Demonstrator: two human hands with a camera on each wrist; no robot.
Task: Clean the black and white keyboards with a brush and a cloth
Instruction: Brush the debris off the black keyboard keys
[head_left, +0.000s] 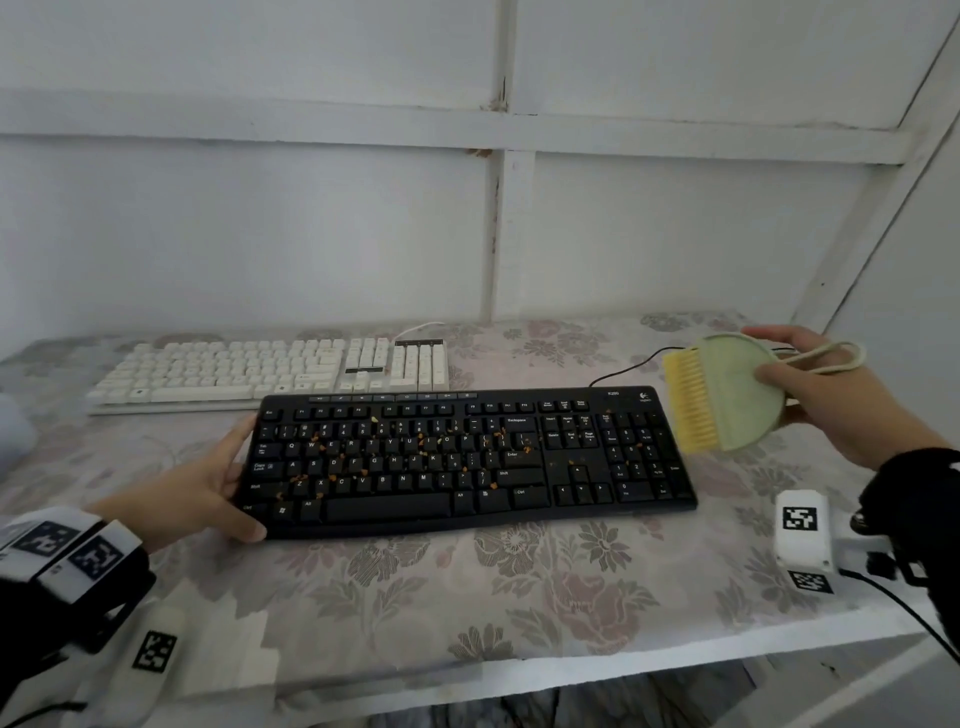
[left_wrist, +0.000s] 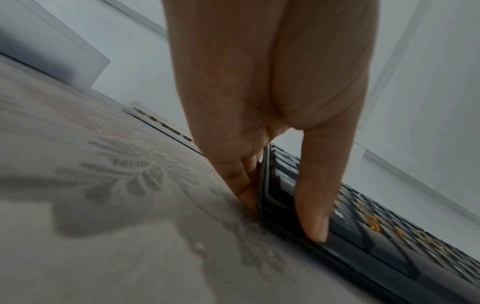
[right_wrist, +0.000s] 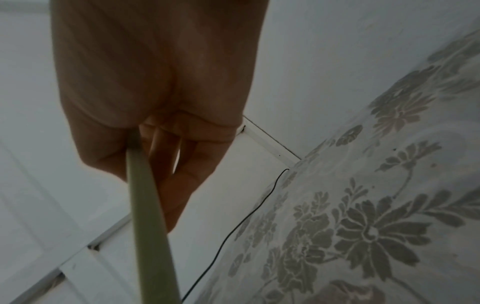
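Observation:
A black keyboard (head_left: 467, 457) lies in the middle of the table, with orange crumbs (head_left: 363, 452) scattered over its letter keys. My left hand (head_left: 234, 478) grips its left end: the thumb (left_wrist: 314, 205) lies on top of the black keyboard (left_wrist: 363, 246) and the fingers run along the side edge. My right hand (head_left: 795, 384) holds a round pale green brush (head_left: 727, 395) in the air above the keyboard's right end. Its yellow bristles (head_left: 688, 405) point left. A white keyboard (head_left: 260, 371) sits behind, at the back left. No cloth is in view.
The table has a floral cover (head_left: 519, 571) and a white front edge (head_left: 675, 649). A black cable (head_left: 623, 371) runs from the black keyboard toward the back right. White panelled walls (head_left: 467, 234) close the back and right. A pale object (head_left: 10, 421) sits at the far left.

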